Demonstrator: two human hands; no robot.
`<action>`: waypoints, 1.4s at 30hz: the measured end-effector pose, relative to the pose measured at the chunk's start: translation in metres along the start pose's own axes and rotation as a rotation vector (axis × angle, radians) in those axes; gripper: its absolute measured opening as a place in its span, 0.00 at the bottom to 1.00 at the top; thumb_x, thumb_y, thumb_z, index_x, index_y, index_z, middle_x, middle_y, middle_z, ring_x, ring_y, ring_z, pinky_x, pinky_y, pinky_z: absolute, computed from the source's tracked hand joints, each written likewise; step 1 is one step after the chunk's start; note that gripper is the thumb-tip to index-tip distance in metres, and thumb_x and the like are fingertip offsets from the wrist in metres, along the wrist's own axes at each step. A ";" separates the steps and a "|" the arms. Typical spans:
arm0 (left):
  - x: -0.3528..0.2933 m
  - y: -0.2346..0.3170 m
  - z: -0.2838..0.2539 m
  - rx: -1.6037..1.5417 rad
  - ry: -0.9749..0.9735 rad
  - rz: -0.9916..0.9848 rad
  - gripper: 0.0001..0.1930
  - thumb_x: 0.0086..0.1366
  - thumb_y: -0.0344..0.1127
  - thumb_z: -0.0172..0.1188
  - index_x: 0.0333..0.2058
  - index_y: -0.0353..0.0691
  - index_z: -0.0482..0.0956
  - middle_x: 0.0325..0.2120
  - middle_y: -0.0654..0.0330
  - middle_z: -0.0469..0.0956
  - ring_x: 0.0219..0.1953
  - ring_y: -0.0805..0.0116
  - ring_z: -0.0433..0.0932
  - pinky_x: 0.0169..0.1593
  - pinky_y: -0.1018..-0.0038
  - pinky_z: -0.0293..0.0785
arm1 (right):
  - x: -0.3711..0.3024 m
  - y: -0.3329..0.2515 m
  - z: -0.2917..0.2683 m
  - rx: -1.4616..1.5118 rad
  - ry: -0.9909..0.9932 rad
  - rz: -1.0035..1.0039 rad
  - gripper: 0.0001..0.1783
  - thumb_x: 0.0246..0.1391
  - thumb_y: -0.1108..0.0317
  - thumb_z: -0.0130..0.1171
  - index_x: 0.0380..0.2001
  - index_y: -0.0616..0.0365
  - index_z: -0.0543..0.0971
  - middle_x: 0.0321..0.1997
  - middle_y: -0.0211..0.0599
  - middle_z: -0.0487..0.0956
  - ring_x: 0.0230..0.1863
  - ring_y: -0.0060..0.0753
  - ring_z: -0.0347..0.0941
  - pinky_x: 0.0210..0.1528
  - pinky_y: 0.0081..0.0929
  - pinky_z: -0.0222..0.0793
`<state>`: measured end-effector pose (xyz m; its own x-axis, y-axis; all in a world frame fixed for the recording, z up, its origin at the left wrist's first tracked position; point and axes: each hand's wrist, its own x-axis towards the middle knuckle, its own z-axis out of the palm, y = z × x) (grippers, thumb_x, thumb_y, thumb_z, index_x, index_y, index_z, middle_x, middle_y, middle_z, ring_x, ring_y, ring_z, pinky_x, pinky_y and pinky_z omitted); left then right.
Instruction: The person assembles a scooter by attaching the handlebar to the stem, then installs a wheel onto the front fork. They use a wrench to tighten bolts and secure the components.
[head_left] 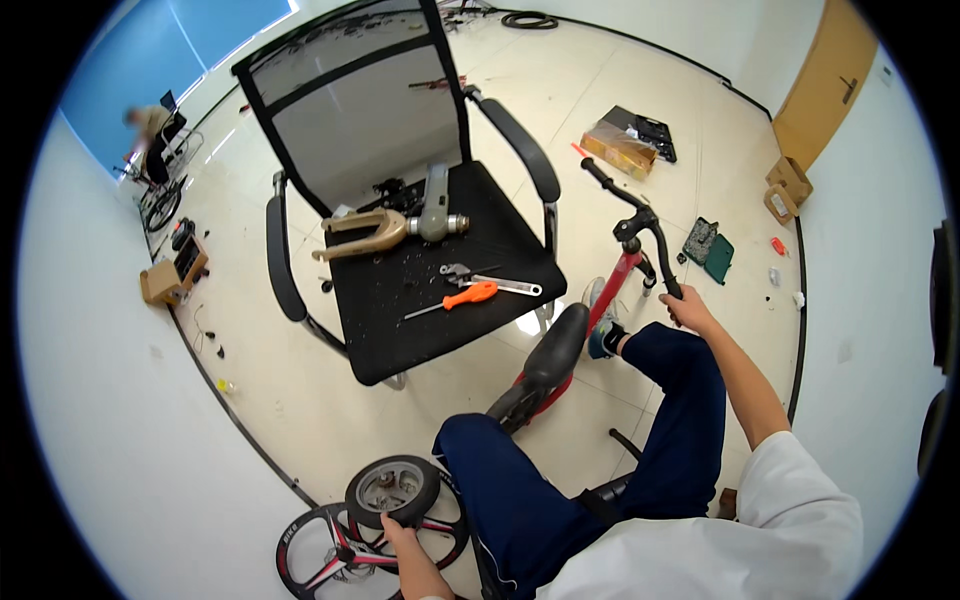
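Note:
My left hand (397,527) is closed on the rim of a small grey-spoked wheel (392,484) with a black tyre. Under that wheel lie larger black wheels (325,572) with red and white spokes. My right hand (684,306) grips the right end of the black handlebar (659,240) of a small red bike (612,290). Its long black seat (557,347) points back between my legs. Ahead on a black mesh chair (400,345) rest a tan fork (368,234), a grey metal part (436,205), an adjustable wrench (505,284) and an orange-handled screwdriver (468,296).
To the right, an open green tool case (716,262) and cardboard boxes (789,185) lie on the tiled floor. Farther ahead sits an orange-brown box (620,150). Another cardboard box (162,283) stands by the left wall. A person (155,130) sits near a bicycle (163,205) at far left.

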<state>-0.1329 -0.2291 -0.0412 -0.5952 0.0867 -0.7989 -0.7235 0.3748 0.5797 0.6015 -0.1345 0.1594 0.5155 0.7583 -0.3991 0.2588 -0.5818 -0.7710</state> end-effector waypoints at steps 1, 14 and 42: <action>0.020 0.003 -0.009 0.019 -0.034 -0.001 0.29 0.55 0.38 0.63 0.52 0.27 0.66 0.48 0.42 0.72 0.44 0.46 0.77 0.45 0.50 0.79 | 0.001 -0.003 0.007 0.040 -0.018 -0.008 0.14 0.53 0.62 0.60 0.24 0.58 0.69 0.15 0.27 0.67 0.13 0.22 0.63 0.13 0.24 0.61; 0.041 0.015 -0.116 0.484 0.019 0.179 0.23 0.57 0.40 0.64 0.46 0.30 0.73 0.26 0.58 0.75 0.21 0.70 0.73 0.21 0.74 0.68 | -0.085 0.018 0.039 0.057 0.019 -0.015 0.12 0.56 0.62 0.56 0.24 0.53 0.65 0.14 0.24 0.63 0.13 0.19 0.60 0.14 0.24 0.57; -0.124 -0.038 -0.184 0.497 -0.382 0.225 0.19 0.66 0.44 0.54 0.48 0.35 0.71 0.40 0.54 0.79 0.39 0.61 0.80 0.41 0.69 0.75 | -0.019 0.091 -0.008 0.099 -0.054 -0.048 0.14 0.53 0.60 0.58 0.24 0.59 0.72 0.17 0.28 0.69 0.15 0.20 0.64 0.15 0.22 0.59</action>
<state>-0.0953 -0.4240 0.0654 -0.4809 0.4990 -0.7209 -0.2945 0.6825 0.6689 0.6217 -0.2037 0.1008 0.4587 0.8008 -0.3850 0.1989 -0.5148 -0.8339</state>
